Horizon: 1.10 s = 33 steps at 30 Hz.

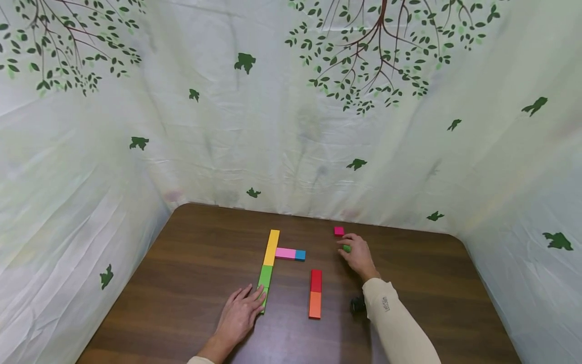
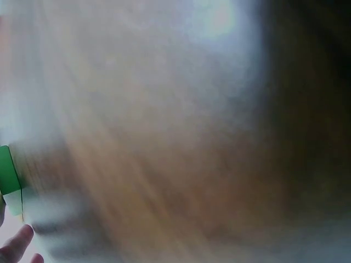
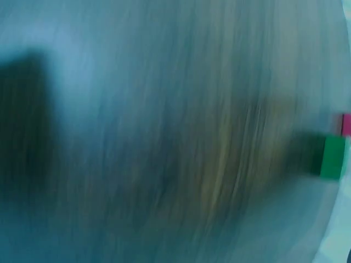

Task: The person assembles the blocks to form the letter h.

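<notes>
My left hand (image 1: 238,313) lies over the table's left half in the head view, its extended fingers touching the lower light-green block (image 1: 265,304). This block ends a line with another green block (image 1: 265,276) and a yellow bar (image 1: 271,247). At the right, my right hand (image 1: 357,254) is spread around a small green block (image 1: 347,248), thumb on the near side and fingers on the far side. In the right wrist view this green block (image 3: 333,157) shows no finger on its visible face. A crimson block (image 1: 338,231) sits just beyond the right fingertips.
A pink block (image 1: 285,253) and a blue block (image 1: 300,255) stick out from the yellow bar. Between my hands, a red block (image 1: 316,280) joins an orange one (image 1: 314,305). The brown table (image 1: 204,237) meets a leaf-patterned curtain (image 1: 295,151) at its back edge.
</notes>
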### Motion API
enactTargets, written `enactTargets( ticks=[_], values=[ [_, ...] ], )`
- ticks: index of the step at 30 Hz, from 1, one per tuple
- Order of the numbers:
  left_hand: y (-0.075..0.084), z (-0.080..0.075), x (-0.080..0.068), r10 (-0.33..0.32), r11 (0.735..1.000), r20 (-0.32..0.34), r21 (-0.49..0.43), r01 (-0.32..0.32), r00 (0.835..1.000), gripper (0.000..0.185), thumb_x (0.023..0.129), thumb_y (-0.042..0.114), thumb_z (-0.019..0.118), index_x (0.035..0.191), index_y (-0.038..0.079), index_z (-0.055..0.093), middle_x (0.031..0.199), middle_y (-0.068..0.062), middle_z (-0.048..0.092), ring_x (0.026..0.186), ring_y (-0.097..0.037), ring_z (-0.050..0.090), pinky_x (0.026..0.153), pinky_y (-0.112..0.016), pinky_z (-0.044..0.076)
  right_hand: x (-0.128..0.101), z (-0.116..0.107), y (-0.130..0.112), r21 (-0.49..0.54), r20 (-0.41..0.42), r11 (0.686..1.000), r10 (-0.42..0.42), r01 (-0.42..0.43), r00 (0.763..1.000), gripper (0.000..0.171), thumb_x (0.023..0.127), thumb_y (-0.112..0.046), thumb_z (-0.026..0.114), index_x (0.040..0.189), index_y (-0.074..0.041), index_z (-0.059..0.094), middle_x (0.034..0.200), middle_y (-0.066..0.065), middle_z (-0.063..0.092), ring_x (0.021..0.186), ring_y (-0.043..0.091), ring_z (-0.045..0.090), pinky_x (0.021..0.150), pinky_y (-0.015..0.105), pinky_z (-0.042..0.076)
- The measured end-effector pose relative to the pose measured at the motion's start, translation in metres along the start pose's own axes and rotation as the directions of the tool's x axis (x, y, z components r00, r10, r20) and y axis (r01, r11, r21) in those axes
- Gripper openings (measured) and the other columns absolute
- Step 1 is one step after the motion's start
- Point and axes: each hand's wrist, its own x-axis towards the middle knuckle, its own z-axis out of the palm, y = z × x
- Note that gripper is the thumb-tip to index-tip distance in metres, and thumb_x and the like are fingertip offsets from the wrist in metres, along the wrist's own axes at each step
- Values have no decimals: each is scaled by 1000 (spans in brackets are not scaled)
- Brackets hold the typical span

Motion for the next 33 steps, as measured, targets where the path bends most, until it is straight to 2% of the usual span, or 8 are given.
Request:
enactTargets(
  ticks=[6, 13, 18, 26, 33],
  values=[
    [0, 0, 0, -2, 1000, 1, -5, 2, 1000, 33, 81, 25, 74, 113, 15, 74, 123, 0, 66, 114, -32, 61, 95, -50, 45, -6, -5, 15, 1, 87, 999, 44, -44, 995, 26, 86, -10, 72, 110, -1, 72, 122, 17, 59, 114, 37, 54, 96, 51, 45],
    [0, 2, -1, 13, 1000, -33, -10, -13, 999, 34, 79, 24, 76, 112, 15, 74, 122, 0, 67, 112, -32, 62, 94, -50, 46, -10, -5, 20, 15, 90, 1000, 24, -25, 996, 27, 85, -9, 73, 110, 0, 71, 118, 17, 60, 109, 37, 57, 90, 50, 49],
    [-1, 3, 0, 14, 1000, -43, -4, -14, 999, 34, 78, 24, 76, 111, 15, 74, 121, 0, 67, 111, -31, 62, 93, -50, 46, -10, -6, 20, 25, 120, 999, 33, -36, 992, 31, 85, -7, 72, 115, 0, 69, 118, 17, 58, 108, 37, 57, 90, 50, 48],
    [-1, 3, 0, 12, 1000, -32, -7, -12, 999, 34, 79, 24, 76, 112, 15, 74, 122, 0, 67, 113, -31, 62, 94, -50, 45, -10, -7, 17, 72, 196, 997, -29, 15, 980, 38, 83, 2, 69, 120, 7, 63, 120, 18, 56, 111, 38, 55, 92, 50, 47],
    [-2, 2, 0, 6, 1000, -7, 2, -6, 1000, 34, 81, 25, 74, 113, 16, 73, 124, 1, 66, 114, -31, 61, 95, -50, 45, -12, -1, 14, 146, 209, 989, -62, 32, 976, 36, 84, -1, 71, 119, 7, 64, 120, 16, 60, 106, 33, 60, 88, 45, 50]
  ],
)
